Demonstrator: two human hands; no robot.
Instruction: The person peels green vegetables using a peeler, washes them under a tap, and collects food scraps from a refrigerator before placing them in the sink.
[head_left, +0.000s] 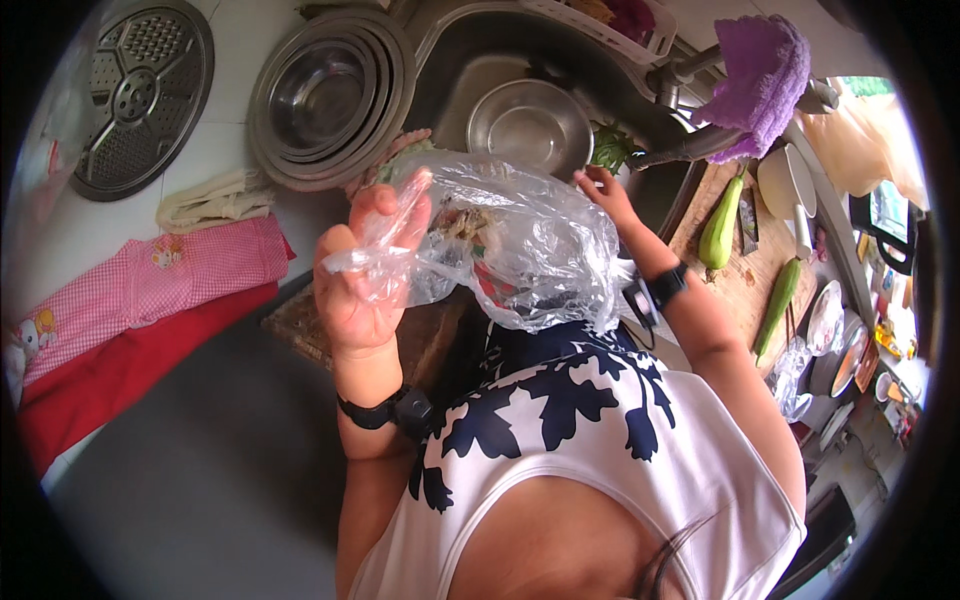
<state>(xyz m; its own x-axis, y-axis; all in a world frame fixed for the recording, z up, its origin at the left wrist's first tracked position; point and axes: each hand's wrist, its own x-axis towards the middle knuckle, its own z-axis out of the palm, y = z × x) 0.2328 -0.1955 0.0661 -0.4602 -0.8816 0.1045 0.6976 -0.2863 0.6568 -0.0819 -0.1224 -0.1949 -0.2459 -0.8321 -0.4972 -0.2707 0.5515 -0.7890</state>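
Observation:
My left hand (367, 277) is raised, palm up, with the twisted end of a clear plastic bag (555, 232) held between its fingers. Some brown, dry-looking matter shows inside or behind the bag, which spreads out in front of my body. Beyond the bag's far right side is my right hand (604, 196), its fingers partly hidden by the plastic near a metal bowl's rim; whether it grips anything is unclear. That metal bowl (532, 124) rests in the sink (450, 97), with green leaves (611, 146) beside it.
Nested metal bowls (326, 97) and a round perforated metal plate (135, 97) are left of the sink. A pink checked cloth (172, 259) hangs at left. At right, a wooden board (690, 210) bears green gourds (724, 225). A purple cloth (757, 82) hangs over the faucet.

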